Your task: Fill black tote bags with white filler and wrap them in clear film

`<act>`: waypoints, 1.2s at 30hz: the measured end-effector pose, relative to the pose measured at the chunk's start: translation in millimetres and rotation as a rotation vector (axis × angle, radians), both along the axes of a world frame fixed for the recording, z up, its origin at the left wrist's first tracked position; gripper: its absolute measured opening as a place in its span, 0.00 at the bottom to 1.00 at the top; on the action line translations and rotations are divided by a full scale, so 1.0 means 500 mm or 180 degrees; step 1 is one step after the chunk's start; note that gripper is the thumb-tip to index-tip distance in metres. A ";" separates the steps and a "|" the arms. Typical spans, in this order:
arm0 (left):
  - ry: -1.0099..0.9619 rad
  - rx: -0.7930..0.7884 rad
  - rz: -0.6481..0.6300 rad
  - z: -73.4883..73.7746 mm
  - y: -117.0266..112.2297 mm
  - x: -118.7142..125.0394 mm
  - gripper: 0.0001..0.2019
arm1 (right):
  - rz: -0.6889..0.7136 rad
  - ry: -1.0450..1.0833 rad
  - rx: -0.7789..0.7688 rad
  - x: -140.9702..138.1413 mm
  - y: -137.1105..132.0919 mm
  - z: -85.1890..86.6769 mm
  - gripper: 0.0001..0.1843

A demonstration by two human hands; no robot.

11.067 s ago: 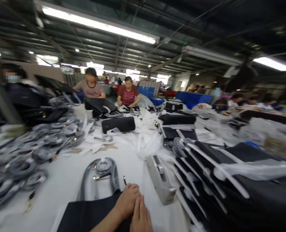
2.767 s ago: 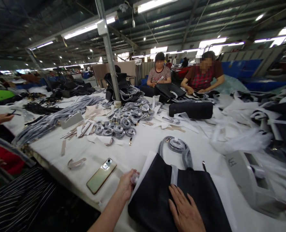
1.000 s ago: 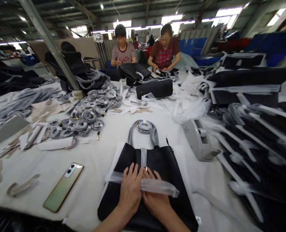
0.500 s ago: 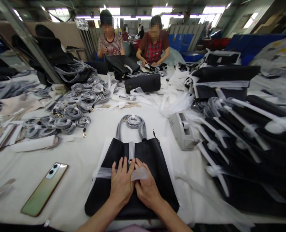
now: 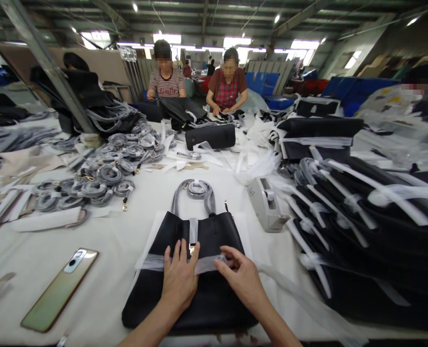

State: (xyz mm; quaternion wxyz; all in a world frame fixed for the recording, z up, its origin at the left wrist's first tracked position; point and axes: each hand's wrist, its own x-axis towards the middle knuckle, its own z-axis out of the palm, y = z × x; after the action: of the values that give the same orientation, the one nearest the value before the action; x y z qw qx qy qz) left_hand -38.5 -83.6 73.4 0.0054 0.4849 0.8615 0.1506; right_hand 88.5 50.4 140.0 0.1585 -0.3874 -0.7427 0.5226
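A black bag (image 5: 214,236) lies flat on the white table (image 5: 127,241) in front of me, its grey wrapped handles (image 5: 195,193) pointing away. A translucent white strip (image 5: 152,261) runs across the bag's front. My left hand (image 5: 179,279) lies flat on the bag, fingers stretched over the strip near a small gold clasp (image 5: 192,247). My right hand (image 5: 240,279) pinches the strip at its right part, fingers closed on it.
A grey tape dispenser (image 5: 267,205) stands right of the bag. Stacked black bags with white strips (image 5: 361,226) fill the right. Coiled grey straps (image 5: 105,168) lie to the left, a phone (image 5: 60,289) near the front edge. Two people (image 5: 199,82) work across the table.
My right hand has shifted to the right along the strip and now pinches it; the strip lies straighter across the bag. My left hand stays flat. The view has lifted slightly.
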 end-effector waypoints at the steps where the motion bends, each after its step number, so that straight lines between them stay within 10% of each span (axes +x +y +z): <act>1: -0.0004 0.0005 0.0009 0.002 0.000 0.000 0.33 | 0.0005 -0.0077 0.0121 -0.004 0.002 -0.002 0.19; 19: 0.0267 0.0243 0.0164 0.022 0.005 -0.003 0.33 | 0.0507 0.0200 0.3140 0.011 0.048 -0.107 0.15; 29: 0.0382 0.0397 -0.0017 0.014 0.001 0.001 0.29 | -0.0092 -0.0274 0.3854 0.040 0.061 -0.014 0.15; 36: 0.0447 0.0341 -0.0036 0.010 0.000 0.003 0.29 | 0.1614 0.0020 0.4226 0.014 -0.050 -0.027 0.21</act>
State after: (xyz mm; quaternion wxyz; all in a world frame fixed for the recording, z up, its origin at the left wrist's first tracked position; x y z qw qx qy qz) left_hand -36.9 -83.6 78.2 -0.0801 0.4988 0.8477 0.1621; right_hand 95.6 25.4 126.3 0.2367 -0.0227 -0.9711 -0.0185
